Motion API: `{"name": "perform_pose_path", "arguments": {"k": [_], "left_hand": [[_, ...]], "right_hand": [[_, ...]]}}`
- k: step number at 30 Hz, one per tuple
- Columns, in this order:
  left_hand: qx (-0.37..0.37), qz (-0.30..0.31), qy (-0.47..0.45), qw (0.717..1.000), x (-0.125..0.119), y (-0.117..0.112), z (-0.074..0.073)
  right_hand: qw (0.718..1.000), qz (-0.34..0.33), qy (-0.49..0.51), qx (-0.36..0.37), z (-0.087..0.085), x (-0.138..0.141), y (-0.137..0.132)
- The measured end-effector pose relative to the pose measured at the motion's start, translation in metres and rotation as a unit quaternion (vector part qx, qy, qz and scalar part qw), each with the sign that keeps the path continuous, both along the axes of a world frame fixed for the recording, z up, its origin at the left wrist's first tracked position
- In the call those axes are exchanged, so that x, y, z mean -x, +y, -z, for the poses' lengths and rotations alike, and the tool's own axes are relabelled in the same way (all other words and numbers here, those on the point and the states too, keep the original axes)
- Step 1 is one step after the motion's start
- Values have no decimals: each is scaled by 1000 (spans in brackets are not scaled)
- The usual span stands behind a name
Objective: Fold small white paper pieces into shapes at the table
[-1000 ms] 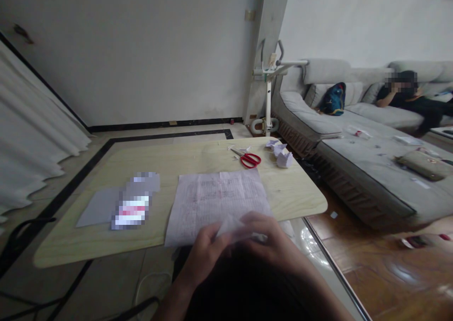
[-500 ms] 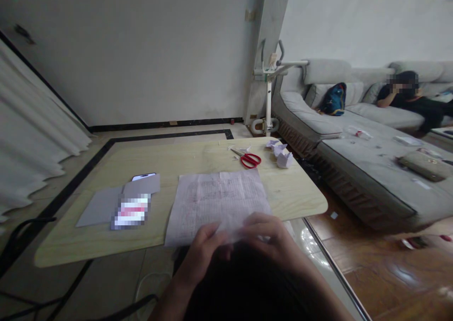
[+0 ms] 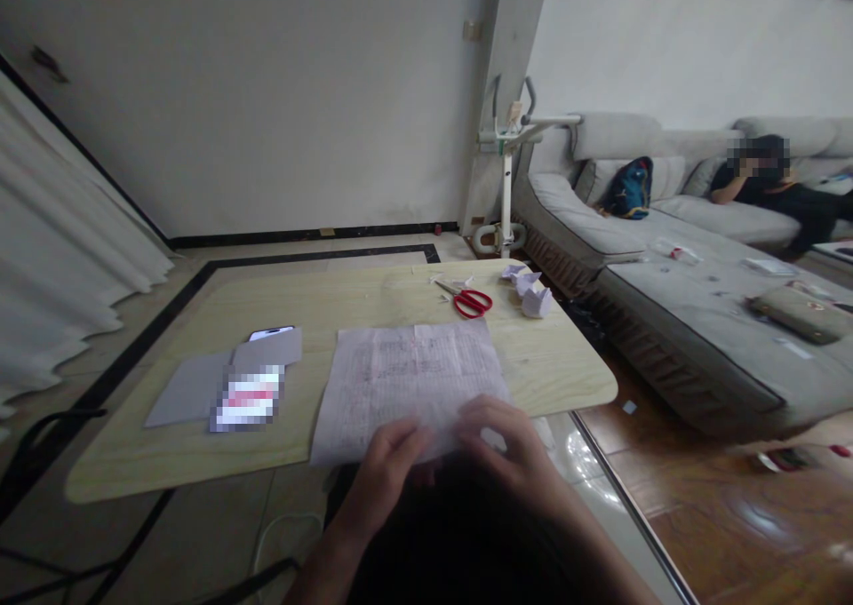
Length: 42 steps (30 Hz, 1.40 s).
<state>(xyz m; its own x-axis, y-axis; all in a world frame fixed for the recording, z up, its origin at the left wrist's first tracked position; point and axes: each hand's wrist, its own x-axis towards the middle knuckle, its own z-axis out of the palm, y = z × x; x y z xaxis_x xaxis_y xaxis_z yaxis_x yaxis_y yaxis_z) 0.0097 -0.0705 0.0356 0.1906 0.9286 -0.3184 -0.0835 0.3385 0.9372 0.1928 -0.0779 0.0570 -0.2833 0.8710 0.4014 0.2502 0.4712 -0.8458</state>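
A large creased sheet of printed paper (image 3: 400,374) lies on the table, its near edge reaching the table's front. At that edge my left hand (image 3: 393,454) has its thumb side over the paper and some fingertips below. My right hand (image 3: 506,441) curves over the near right part of the sheet, thumb and fingers pinched around the edge, with blurred tips. Beyond the sheet lie red-handled scissors (image 3: 470,301) with small paper scraps beside them. Several folded pale paper pieces (image 3: 535,300) stand at the table's right.
On the left of the wooden table (image 3: 133,458) are a lit phone-like screen (image 3: 248,398), grey sheets (image 3: 187,390) and a phone (image 3: 270,331) partly covered. To the right stands a grey sofa (image 3: 699,294) with a blue backpack (image 3: 630,187) and a seated person (image 3: 779,196).
My hands have drawn slightly apart along the sheet's near edge, the left one shifting a little up. The sheet, the scissors and the folded pieces stay in place.
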Motion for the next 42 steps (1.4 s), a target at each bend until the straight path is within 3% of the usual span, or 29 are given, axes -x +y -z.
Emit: {"name": "perform_pose_path", "arguments": {"k": [4,9,20,27,32,37,42], "left_hand": [[2,0,19,1000,1,0,2],[-57,71,40,995,5,1,4],[-131,103,116,979,1,-1,-5],[-157,133,127,970,1,-3,2],[-171,111,190,960,-4,-4,-3],[-181,80,212,957,-4,-4,-8],[-182,94,206,957,-2,-4,-6]], "right_hand": [[1000,17,11,-14,2,0,2],[998,44,31,-25,5,4,2],[990,130,29,34,13,11,-2],[982,166,54,65,15,15,-2],[977,153,117,91,18,18,-1],[976,148,112,118,19,15,0],[976,76,67,192,14,8,3]]}}
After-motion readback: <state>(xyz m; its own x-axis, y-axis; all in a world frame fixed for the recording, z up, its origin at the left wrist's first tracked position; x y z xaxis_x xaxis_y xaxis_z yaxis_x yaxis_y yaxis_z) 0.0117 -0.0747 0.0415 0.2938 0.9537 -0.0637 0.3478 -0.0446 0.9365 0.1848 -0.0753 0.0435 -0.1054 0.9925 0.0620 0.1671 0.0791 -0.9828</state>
